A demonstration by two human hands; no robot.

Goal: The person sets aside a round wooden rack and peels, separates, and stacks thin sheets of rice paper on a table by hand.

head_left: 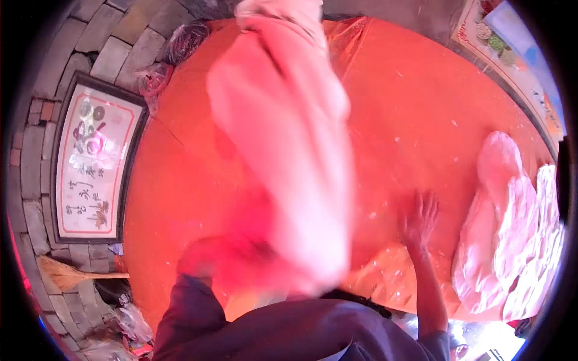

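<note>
A large, soft, pale pink length of material (289,132), smeared by motion, stretches from the top edge of the view down to just in front of my body. Whether it is cloth, padding or something else I cannot make out. My left hand (201,256) is blurred beside its lower left side, and the fingers do not show. On the orange sheet (409,120), to the right of the pink length, my right hand (419,222) lies flat with its fingers spread and nothing in it. Small pale bits dot the sheet around it.
Pale, lumpy folded slabs (500,234) lie at the right edge of the orange surface. A framed sheet of calligraphy (96,162) stands at the left near a straw broom (66,274). Plastic bags (129,322) are at lower left; a picture board (512,54) is at upper right.
</note>
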